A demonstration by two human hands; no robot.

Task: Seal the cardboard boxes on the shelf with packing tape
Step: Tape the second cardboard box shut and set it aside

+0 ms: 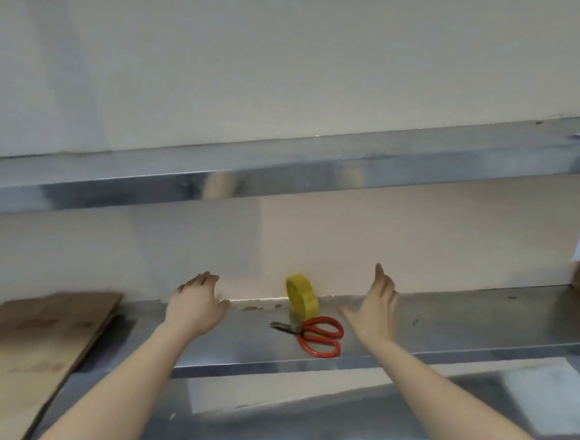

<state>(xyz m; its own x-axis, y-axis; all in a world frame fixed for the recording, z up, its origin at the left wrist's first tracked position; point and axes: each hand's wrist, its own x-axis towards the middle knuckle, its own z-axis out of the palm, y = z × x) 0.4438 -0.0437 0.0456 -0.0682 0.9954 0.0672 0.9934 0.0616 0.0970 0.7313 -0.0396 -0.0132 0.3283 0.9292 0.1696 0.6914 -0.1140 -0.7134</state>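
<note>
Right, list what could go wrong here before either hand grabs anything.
1. The yellow roll of packing tape stands on its edge on the shiny metal shelf; a nudge from the open left hand or right hand could send it rolling.
2. The red-handled scissors lie just in front of it, blades pointing towards the left hand; a careless reach might catch them or knock them off.

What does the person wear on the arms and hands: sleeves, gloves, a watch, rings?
The left forearm and the right forearm are bare, with no sleeve in view. The left hand and the right hand wear no gloves. No watch, bracelet or ring shows, though blur could hide small details.
</note>
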